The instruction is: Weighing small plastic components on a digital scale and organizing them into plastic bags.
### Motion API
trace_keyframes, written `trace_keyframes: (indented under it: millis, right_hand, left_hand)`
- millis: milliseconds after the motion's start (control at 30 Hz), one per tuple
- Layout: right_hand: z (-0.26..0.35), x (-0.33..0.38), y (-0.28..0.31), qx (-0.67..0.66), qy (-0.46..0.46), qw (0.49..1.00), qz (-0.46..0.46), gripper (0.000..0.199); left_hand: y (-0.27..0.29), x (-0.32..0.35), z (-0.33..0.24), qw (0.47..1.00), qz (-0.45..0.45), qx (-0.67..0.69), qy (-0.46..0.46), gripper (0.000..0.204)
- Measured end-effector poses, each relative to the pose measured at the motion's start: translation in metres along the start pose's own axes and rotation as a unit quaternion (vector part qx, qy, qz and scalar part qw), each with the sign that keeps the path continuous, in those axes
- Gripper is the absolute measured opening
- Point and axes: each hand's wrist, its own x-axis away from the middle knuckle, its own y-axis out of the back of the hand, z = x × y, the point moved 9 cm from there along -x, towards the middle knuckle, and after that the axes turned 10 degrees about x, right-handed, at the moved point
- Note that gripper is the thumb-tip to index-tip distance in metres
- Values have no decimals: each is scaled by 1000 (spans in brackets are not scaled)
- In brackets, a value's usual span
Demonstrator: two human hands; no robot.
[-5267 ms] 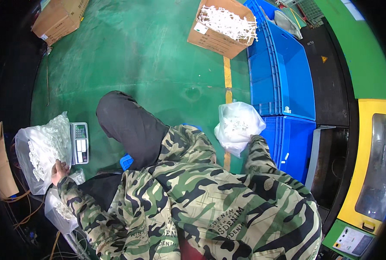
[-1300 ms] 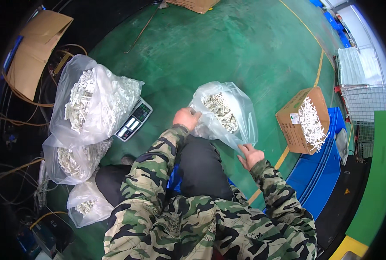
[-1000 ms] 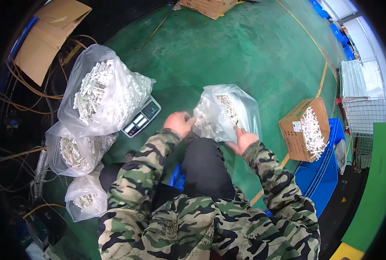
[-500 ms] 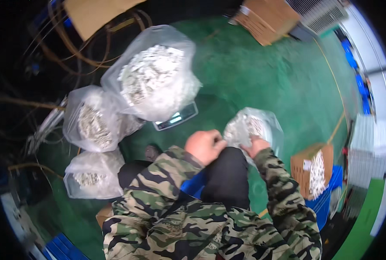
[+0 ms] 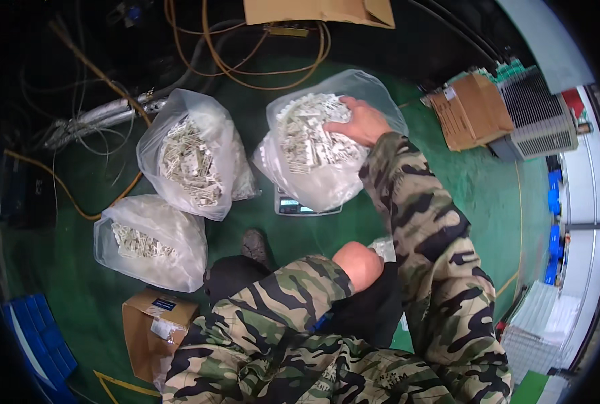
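Green floor (image 5: 458, 192) | right fingers (image 5: 339, 127) spread, touching white pieces (image 5: 305, 138) beneath and leftward | left hand (image 5: 358, 267) farther, grip unclear

The right arm (image 5: 424, 222) extends forward, its right hand (image 5: 362, 123) palm down with thumb (image 5: 336, 126) spread, while the left arm (image 5: 283, 293) angles inward, its left hand (image 5: 358, 265) curled, fingertips hidden.
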Motion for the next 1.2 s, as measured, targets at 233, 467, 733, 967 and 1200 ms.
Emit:
trace_keyframes:
  millis: [233, 467, 733, 967, 1200]
  right_hand:
    - [-20, -34, -78, 92, -101, 983, 124, 98]
    - [17, 6, -76, 85, -38, 988, 124, 100]
    - [37, 16, -76, 86, -59, 986, 127, 105]
    - [31, -4, -82, 85, -137, 972, 170, 103]
    - [42, 3, -78, 66, -99, 979, 163, 111]
  left_hand:
    - [23, 14, 26, 999, -38, -2, 39, 16]
    - [31, 7, 29, 997, -63, -29, 27, 15]
    - [25, 0, 26, 997, -59, 0, 54, 13]
    - [43, 19, 52, 992, -43, -23, 118, 14]
    - [50, 80, 173, 908, 71, -78, 405, 19]
